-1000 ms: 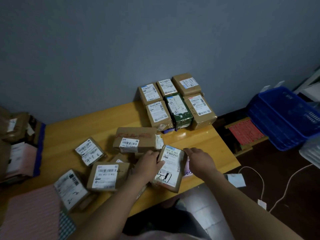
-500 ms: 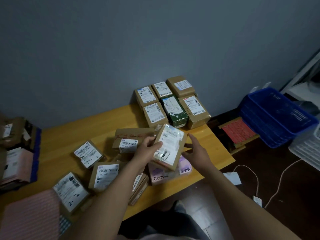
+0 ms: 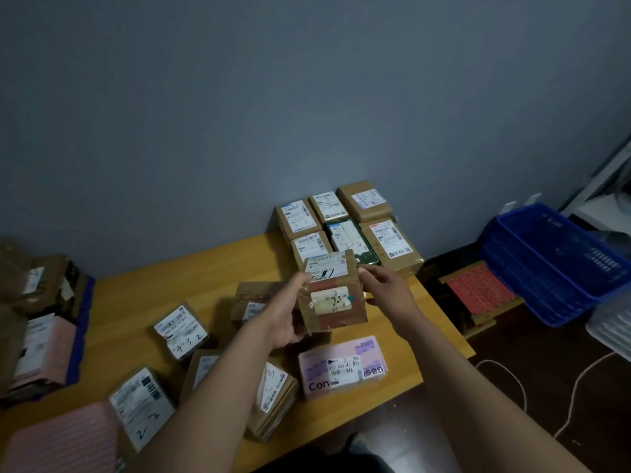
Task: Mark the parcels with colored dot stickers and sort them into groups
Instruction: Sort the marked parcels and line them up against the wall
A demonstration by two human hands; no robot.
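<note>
At the left a blue-walled bin (image 3: pixel 80 336) holds a heap of brown and pink parcels (image 3: pixel 44 339). Our left hand (image 3: pixel 286 312) wraps the left side of the taped cardboard parcel (image 3: pixel 333 302) and our right hand (image 3: pixel 382 288) pinches its upper right edge, both grips clamped on it above the table (image 3: pixel 136 295), in front of the sorted block (image 3: pixel 345 227); we judge it light, stiff, slick with tape, best held by opposite walls. The stacked blue baskets (image 3: pixel 546 268) at right show no contents we can make out.
</note>
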